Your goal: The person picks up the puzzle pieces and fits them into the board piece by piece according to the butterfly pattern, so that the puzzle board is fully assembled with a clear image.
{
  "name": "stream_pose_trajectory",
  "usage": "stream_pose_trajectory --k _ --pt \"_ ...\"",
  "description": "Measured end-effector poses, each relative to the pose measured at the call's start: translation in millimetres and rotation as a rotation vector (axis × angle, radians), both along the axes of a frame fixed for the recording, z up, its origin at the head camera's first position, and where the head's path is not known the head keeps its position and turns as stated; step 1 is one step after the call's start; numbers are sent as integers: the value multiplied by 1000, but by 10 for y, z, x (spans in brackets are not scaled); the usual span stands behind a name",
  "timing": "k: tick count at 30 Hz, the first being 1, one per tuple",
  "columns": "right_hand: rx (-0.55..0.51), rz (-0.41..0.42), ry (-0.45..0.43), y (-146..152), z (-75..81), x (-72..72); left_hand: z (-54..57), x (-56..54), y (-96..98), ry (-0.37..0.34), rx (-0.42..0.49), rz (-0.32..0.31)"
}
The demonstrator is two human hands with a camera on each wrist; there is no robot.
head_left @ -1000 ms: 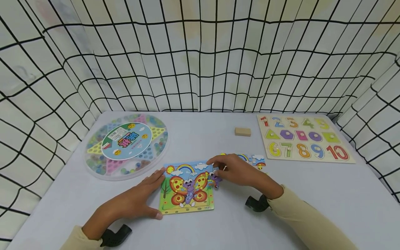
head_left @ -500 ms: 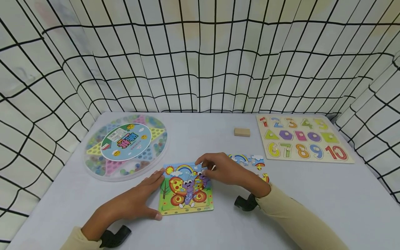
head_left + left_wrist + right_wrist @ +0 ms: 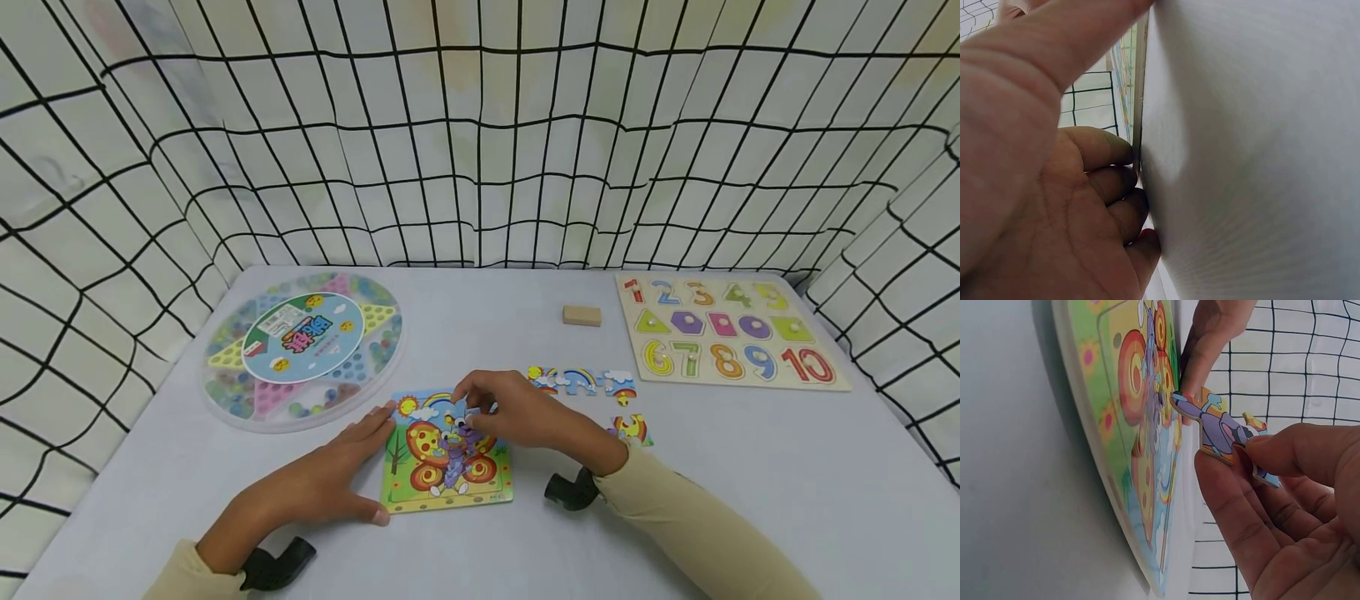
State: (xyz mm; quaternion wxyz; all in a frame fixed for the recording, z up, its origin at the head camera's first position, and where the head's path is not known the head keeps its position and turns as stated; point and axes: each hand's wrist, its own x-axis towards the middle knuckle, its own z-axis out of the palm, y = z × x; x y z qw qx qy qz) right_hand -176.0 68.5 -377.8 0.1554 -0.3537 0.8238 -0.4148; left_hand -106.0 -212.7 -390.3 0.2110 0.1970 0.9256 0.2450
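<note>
My right hand (image 3: 517,408) pinches the purple puzzle piece (image 3: 1219,428), which has moved since a second ago from the right edge of the butterfly board (image 3: 450,507) to over its upper middle. My left hand (image 3: 337,479) stays outstretched, touching the board's left edge, well in from the table's (image 3: 480,560) far edge. More loose pieces (image 3: 579,382) now show beyond the board's upper right corner

Puzzle board (image 3: 450,479) – smooth print (slightly glossy); block (image 3: 582,316) – matt wood.
</note>
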Motion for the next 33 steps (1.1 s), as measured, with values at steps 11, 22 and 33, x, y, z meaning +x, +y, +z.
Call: stream_pose_trajectory --k 11,22,33 --pt "-11 20 -12 -137 -16 60 -13 2 -14 21 27 -24" --pt "9 -17 -14 -212 -92 91 2 14 -14 20 34 -30" --pt "108 -86 6 -277 -31 120 17 14 -12 11 29 -19"
